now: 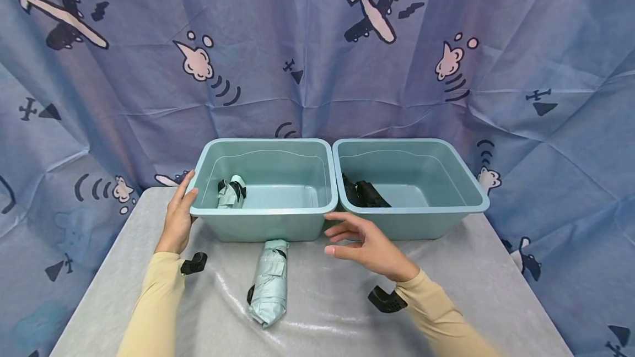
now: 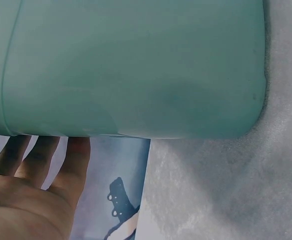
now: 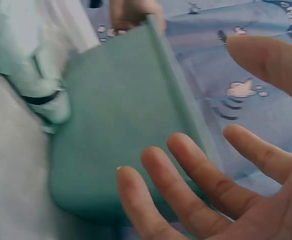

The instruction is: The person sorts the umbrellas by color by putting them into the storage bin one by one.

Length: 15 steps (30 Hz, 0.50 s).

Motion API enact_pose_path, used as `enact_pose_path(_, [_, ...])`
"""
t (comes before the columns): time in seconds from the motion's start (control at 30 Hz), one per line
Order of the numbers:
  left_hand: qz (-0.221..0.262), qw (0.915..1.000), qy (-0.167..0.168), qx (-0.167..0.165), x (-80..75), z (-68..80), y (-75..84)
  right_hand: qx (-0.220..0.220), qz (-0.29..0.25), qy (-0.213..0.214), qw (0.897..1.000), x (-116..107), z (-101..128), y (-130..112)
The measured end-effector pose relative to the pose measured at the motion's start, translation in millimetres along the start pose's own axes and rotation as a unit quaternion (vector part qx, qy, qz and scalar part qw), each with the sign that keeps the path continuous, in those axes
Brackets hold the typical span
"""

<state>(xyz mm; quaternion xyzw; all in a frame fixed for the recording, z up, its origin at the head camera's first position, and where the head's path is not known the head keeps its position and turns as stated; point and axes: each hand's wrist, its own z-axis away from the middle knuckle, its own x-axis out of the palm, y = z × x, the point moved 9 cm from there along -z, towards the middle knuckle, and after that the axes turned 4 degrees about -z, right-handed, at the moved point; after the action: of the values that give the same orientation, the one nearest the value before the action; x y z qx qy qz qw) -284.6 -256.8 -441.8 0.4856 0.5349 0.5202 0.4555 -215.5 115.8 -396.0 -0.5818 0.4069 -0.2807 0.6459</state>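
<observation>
My left hand lies against the left end of the left green bin, its fingers stretched along the outer wall just under the rim. In the left wrist view, three fingers reach straight to that wall. My right hand hovers at the bin's front right corner, fingers spread and holding nothing; the right wrist view shows its bare palm side. Between the hands, a folded light-green umbrella lies on the table in front of the left bin. Another light-green folded umbrella sits inside that bin, partly hidden by the front wall.
A second green bin stands right beside the first, with black folded umbrellas at its left end. Both stand on a table with a shiny grey cover. Behind hangs a blue curtain printed with planes.
</observation>
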Motion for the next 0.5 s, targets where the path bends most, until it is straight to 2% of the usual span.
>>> enact_pose_path(0.2, [-0.005,1.0000,0.000,-0.001,0.7,-0.9,0.3,0.021,-0.021,-0.008,1.000,27.4,-7.4,33.7])
enact_pose_path(0.5, [-0.004,1.0000,0.001,-0.004,0.7,0.7,0.9,0.055,-0.067,-0.033,0.996,66.3,-17.9,69.4])
